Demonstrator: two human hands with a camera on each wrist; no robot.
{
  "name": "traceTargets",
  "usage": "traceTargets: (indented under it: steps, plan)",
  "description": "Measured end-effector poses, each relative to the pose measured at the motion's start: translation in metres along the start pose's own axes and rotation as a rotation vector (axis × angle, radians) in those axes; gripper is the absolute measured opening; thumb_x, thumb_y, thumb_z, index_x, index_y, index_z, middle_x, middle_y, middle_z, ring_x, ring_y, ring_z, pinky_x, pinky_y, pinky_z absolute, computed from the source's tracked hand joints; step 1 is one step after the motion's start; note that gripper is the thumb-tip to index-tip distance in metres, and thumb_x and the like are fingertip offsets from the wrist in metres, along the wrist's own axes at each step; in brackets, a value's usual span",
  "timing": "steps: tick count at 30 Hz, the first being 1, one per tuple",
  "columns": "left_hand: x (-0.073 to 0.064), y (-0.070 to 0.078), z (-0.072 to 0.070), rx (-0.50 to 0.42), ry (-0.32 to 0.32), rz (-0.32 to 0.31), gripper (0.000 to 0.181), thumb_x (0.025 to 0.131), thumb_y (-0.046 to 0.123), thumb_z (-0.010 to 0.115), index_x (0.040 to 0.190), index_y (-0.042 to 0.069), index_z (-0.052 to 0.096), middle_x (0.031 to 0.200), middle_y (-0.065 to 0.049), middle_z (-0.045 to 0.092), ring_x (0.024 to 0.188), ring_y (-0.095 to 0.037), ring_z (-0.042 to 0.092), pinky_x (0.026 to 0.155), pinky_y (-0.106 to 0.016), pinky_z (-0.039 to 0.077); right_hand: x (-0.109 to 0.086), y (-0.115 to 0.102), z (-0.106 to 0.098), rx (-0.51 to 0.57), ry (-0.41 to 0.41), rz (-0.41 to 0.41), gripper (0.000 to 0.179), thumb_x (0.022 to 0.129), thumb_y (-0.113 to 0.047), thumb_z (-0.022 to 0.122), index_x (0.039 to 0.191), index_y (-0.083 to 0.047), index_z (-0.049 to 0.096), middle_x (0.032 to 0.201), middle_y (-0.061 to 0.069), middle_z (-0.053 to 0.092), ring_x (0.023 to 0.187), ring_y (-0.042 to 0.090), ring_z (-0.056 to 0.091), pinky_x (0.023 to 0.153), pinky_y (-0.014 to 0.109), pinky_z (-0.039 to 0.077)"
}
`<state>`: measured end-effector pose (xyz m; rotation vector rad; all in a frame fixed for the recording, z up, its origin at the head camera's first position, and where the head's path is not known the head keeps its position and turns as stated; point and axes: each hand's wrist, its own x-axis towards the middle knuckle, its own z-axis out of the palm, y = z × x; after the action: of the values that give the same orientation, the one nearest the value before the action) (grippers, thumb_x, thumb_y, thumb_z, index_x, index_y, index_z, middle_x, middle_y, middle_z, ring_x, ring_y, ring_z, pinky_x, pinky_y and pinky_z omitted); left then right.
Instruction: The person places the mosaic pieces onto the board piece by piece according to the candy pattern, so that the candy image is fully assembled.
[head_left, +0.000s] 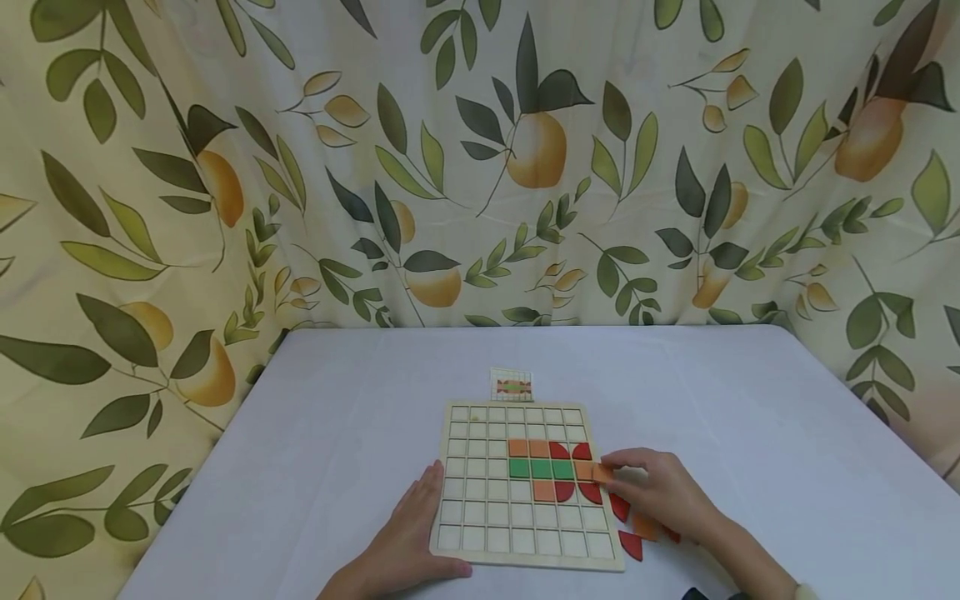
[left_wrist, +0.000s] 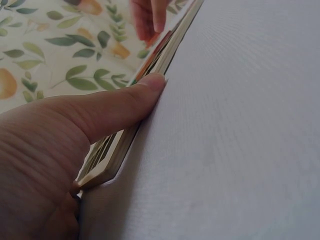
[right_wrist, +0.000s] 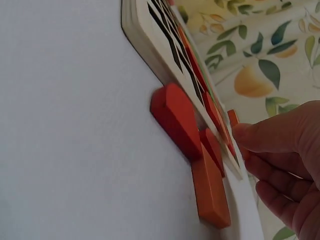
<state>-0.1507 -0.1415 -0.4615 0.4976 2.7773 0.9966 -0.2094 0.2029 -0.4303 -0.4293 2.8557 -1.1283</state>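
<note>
A wooden grid board lies on the table, partly filled with orange squares, green squares and red quarter-round tiles. My left hand rests at its near left corner, fingers straight along the left side and thumb against the front edge. Between thumb and fingertips, my right hand pinches an orange square tile at the board's right edge, beside another orange square in the grid. In the right wrist view, the held tile shows only partly past the thumb.
Loose red quarter-round tiles and an orange tile lie right of the board, partly under my right hand. A small pattern card stands behind the board. The white-covered table meets a leaf-and-fruit curtain.
</note>
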Motion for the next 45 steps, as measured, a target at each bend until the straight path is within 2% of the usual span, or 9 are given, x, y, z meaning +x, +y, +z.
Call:
traceTargets:
  steps: [10, 15, 19, 25, 33, 38, 45]
  plan:
    - [0.001, 0.001, 0.001, -0.005, 0.003, 0.009, 0.127, 0.060, 0.068, 0.070, 0.146, 0.000, 0.006, 0.152, -0.013, 0.008, 0.139, -0.025, 0.006, 0.108, -0.050, 0.010, 0.006, -0.017, 0.012, 0.022, -0.028, -0.069, 0.026, 0.078, -0.015, 0.074, 0.104, -0.013, 0.070, 0.102, -0.002, 0.065, 0.103, 0.024, 0.055, 0.087, 0.048, 0.045]
    - [0.001, 0.000, 0.002, -0.014, 0.004, 0.005, 0.127, 0.059, 0.067, 0.071, 0.146, 0.000, 0.006, 0.152, -0.013, 0.008, 0.139, -0.025, 0.006, 0.108, -0.050, 0.009, 0.010, -0.022, 0.020, -0.005, -0.050, -0.187, 0.027, 0.078, -0.016, 0.074, 0.104, -0.011, 0.069, 0.098, -0.006, 0.065, 0.094, 0.017, 0.057, 0.087, 0.045, 0.046]
    - [0.001, 0.001, 0.002, -0.016, 0.002, 0.003, 0.127, 0.059, 0.067, 0.071, 0.146, 0.000, 0.006, 0.152, -0.013, 0.008, 0.139, -0.025, 0.006, 0.108, -0.050, 0.009, 0.012, -0.024, 0.024, -0.035, -0.062, -0.268, 0.025, 0.079, -0.013, 0.073, 0.104, -0.010, 0.069, 0.096, -0.009, 0.065, 0.090, 0.011, 0.058, 0.083, 0.038, 0.049]
    - [0.001, 0.001, 0.001, -0.010, 0.006, 0.004, 0.128, 0.059, 0.067, 0.071, 0.146, 0.000, 0.006, 0.152, -0.014, 0.008, 0.139, -0.025, 0.006, 0.108, -0.050, 0.009, 0.017, -0.029, 0.031, -0.004, -0.093, -0.362, 0.022, 0.082, -0.019, 0.070, 0.103, -0.012, 0.070, 0.095, -0.012, 0.065, 0.088, 0.007, 0.058, 0.077, 0.030, 0.050]
    - [0.001, 0.000, 0.002, 0.006, 0.012, 0.018, 0.127, 0.060, 0.067, 0.070, 0.146, -0.001, 0.006, 0.152, -0.014, 0.008, 0.138, -0.025, 0.006, 0.108, -0.051, 0.011, 0.019, -0.035, 0.045, 0.021, -0.086, -0.387, 0.023, 0.079, -0.018, 0.073, 0.101, -0.012, 0.070, 0.094, -0.011, 0.066, 0.087, 0.006, 0.057, 0.075, 0.025, 0.051]
    - [0.001, 0.000, 0.002, 0.001, 0.006, 0.019, 0.127, 0.060, 0.067, 0.070, 0.146, -0.001, 0.006, 0.152, -0.014, 0.008, 0.139, -0.025, 0.006, 0.108, -0.049, 0.010, 0.021, -0.039, 0.051, 0.043, -0.101, -0.429, 0.019, 0.079, -0.017, 0.073, 0.098, -0.012, 0.071, 0.090, -0.012, 0.066, 0.080, 0.007, 0.056, 0.070, 0.024, 0.050]
    - [0.001, -0.001, 0.001, -0.001, 0.002, 0.009, 0.128, 0.059, 0.067, 0.070, 0.146, -0.001, 0.006, 0.152, -0.013, 0.008, 0.139, -0.024, 0.005, 0.109, -0.048, 0.009, 0.022, -0.043, 0.054, 0.037, -0.109, -0.410, 0.019, 0.080, -0.014, 0.073, 0.098, -0.012, 0.072, 0.090, -0.012, 0.065, 0.077, 0.007, 0.054, 0.068, 0.023, 0.050]
